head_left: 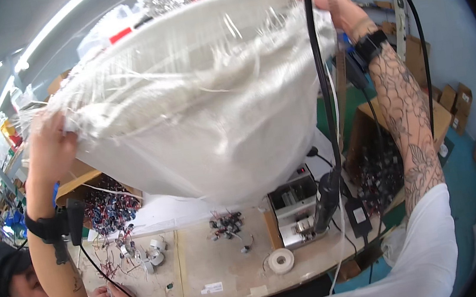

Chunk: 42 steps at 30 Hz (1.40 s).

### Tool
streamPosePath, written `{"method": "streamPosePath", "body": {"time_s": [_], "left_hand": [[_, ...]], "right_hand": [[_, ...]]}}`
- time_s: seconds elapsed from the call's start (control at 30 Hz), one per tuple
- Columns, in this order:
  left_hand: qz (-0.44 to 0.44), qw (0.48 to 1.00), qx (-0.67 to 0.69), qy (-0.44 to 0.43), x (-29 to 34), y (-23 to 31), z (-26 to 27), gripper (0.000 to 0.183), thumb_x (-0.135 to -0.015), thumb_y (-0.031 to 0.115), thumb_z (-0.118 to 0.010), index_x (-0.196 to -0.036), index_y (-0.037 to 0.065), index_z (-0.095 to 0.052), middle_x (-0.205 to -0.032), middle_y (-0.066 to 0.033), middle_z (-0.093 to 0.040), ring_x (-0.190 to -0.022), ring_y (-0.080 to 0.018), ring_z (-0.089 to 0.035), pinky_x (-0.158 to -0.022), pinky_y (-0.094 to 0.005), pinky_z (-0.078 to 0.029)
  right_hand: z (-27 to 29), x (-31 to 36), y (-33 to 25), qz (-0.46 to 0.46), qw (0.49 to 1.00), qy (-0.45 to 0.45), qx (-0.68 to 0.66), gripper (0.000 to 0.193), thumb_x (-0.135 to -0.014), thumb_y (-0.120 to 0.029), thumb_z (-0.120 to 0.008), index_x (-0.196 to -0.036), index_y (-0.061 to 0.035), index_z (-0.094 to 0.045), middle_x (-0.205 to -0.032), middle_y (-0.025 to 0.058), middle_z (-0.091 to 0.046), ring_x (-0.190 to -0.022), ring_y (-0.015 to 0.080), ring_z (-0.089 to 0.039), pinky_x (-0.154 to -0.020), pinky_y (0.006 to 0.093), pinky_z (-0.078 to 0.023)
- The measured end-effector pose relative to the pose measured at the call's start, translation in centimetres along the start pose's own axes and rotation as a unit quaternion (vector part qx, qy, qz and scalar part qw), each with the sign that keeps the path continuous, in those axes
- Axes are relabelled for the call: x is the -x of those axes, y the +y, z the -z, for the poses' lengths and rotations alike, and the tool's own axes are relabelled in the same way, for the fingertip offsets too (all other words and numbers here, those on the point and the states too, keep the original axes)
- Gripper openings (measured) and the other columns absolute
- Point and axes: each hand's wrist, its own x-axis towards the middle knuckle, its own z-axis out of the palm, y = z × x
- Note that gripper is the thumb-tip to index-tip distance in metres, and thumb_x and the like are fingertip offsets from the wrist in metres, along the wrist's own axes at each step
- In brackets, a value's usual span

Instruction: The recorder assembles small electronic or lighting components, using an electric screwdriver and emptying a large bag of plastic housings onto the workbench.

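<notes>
A large white woven sack with a frayed, stringy edge is held up over the workbench, covering much of the view. My left hand is closed on its frayed edge at the left. At the upper right, my right hand grips the edge by the far corner, its fingertips partly hidden behind the fabric. The middle of the sack sags down toward the bench. Whatever is inside it cannot be seen.
On the workbench lie small wired parts, a white tape roll and a metal machine. Cardboard boxes of parts flank it. A black cable hangs in front of the sack. A co-worker sits at lower left.
</notes>
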Motion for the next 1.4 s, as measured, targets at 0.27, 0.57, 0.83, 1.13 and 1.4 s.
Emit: {"method": "streamPosePath", "body": {"time_s": [0.27, 0.57, 0.83, 1.13, 1.4], "left_hand": [[-0.069, 0.986, 0.120, 0.095, 1.2, 1.6, 0.0, 0.038, -0.075, 0.002, -0.055, -0.112, -0.001, -0.063, -0.099, -0.0187, -0.066, -0.095, -0.0368, -0.060, -0.087, -0.0419, -0.046], [-0.125, 0.978, 0.165, -0.010, 6.6, 8.0, 1.4, 0.028, -0.066, 0.011, -0.064, -0.093, 0.005, -0.067, -0.092, -0.0121, -0.068, -0.083, -0.0337, -0.060, -0.074, -0.0371, -0.045], [-0.134, 0.898, 0.271, -0.321, 8.8, 12.1, 5.3, 0.048, -0.060, 0.002, -0.065, -0.108, 0.006, -0.065, -0.091, -0.0124, -0.065, -0.083, -0.0381, -0.058, -0.075, -0.0451, -0.047], [-0.040, 0.907, 0.383, -0.172, 7.5, 14.6, 9.6, 0.072, -0.070, 0.015, -0.079, -0.132, -0.003, -0.048, -0.128, -0.0228, -0.054, -0.115, -0.0406, -0.054, -0.096, -0.0415, -0.043], [-0.006, 0.949, 0.274, -0.154, 6.4, 19.2, -0.7, 0.053, -0.073, -0.004, -0.060, -0.125, 0.001, -0.049, -0.099, -0.0208, -0.063, -0.093, -0.0307, -0.064, -0.077, -0.0438, -0.049]], "right_hand": [[3.8, -2.6, 3.1, 0.161, 0.905, -0.085, 0.385, 0.013, -0.083, -0.014, -0.061, -0.083, -0.0029, -0.067, -0.078, 0.0173, -0.067, -0.069, 0.0228, -0.067, -0.063, 0.0360, -0.050], [2.1, -1.1, 4.1, 0.215, 0.743, -0.131, 0.620, 0.013, -0.078, -0.013, -0.059, -0.075, -0.0017, -0.066, -0.072, 0.0207, -0.064, -0.066, 0.0274, -0.065, -0.060, 0.0368, -0.048], [-0.8, 1.3, 2.3, -0.006, 0.950, -0.051, 0.307, 0.019, -0.084, -0.012, -0.055, -0.083, 0.0004, -0.069, -0.074, 0.0093, -0.067, -0.065, 0.0181, -0.057, -0.061, 0.0356, -0.046], [0.2, -0.9, 3.3, 0.154, 0.833, -0.091, 0.523, 0.025, -0.090, -0.017, -0.052, -0.096, -0.0004, -0.069, -0.089, 0.0171, -0.070, -0.083, 0.0281, -0.065, -0.075, 0.0364, -0.050], [0.6, 0.1, 4.0, -0.102, 0.959, -0.181, 0.194, 0.014, -0.086, -0.008, -0.060, -0.091, 0.0038, -0.066, -0.078, 0.0066, -0.067, -0.068, 0.0132, -0.065, -0.059, 0.0285, -0.054]]}}
